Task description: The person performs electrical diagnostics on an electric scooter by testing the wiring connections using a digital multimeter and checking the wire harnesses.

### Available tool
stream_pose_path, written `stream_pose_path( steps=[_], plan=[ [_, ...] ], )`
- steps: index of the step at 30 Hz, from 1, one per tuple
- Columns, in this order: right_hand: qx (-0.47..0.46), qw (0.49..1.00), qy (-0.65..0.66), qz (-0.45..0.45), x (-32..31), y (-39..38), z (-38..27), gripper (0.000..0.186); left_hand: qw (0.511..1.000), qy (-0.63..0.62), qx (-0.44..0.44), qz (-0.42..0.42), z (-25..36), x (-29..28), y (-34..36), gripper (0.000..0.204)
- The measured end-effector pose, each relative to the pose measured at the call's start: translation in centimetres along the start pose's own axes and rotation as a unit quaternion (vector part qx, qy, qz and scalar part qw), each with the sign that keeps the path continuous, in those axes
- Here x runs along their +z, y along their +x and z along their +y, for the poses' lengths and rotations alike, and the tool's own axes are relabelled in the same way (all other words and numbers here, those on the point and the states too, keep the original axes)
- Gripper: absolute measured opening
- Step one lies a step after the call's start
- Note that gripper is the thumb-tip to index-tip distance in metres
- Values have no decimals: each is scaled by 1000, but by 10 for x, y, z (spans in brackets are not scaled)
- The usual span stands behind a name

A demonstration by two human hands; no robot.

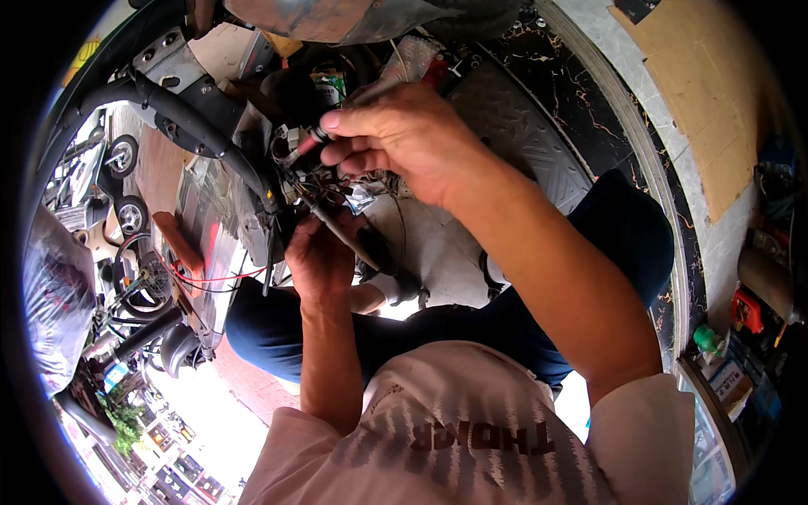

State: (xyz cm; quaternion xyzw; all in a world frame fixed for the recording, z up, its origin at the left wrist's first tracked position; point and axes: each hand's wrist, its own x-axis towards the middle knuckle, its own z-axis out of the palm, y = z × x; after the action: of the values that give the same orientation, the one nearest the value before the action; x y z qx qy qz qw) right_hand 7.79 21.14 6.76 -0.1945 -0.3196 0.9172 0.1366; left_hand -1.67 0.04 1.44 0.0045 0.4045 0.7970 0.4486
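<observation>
My right hand (pixel 400 139) is closed, thumb over curled fingers. It pinches a slim red and black piece (pixel 310 141), blurred at its end, whose kind I cannot make out. Just below it, my left hand (pixel 321 257) reaches up with bent fingers among the wires (pixel 318 187). Its fingertips are partly hidden, and what they hold is unclear. A dark sleeved cable (pixel 343 233) runs slantwise across the left hand's fingers. White connectors (pixel 290 139) sit in the wire bundle, left of my right fingertips. The bundle hangs at the vehicle's metal frame (pixel 215 126).
A black tube (pixel 189 114) curves along the frame at left. Beside it lie a reddish-brown bar (pixel 177 242) and a thin red wire (pixel 220 279). A patterned metal plate (pixel 522 126) is at right, with cardboard (pixel 699 101) beyond. Parked two-wheelers (pixel 130 215) stand far left.
</observation>
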Motion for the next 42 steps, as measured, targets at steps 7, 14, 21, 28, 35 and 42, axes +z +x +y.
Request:
stream_pose_path(
  steps=[7,14,21,28,35,42],
  plan=[
    [-113,986,-55,113,18,20,13,18,1000,-1,5,-2,4,-2,-2,33],
    [-245,930,-251,110,22,43,50,26,1000,18,-7,-1,6,1,-1,34],
    [-212,921,-319,74,24,39,56,41,999,9,-8,49,6,5,-1,33],
    [-202,895,-394,58,20,38,49,41,1000,2,-7,17,7,9,0,37],
    [-175,907,-332,190,4,48,12,30,1000,-2,-15,-22,9,-4,-2,34],
    [-155,837,-472,230,-6,52,29,31,1000,8,-11,-14,9,-4,-2,34]
  ],
)
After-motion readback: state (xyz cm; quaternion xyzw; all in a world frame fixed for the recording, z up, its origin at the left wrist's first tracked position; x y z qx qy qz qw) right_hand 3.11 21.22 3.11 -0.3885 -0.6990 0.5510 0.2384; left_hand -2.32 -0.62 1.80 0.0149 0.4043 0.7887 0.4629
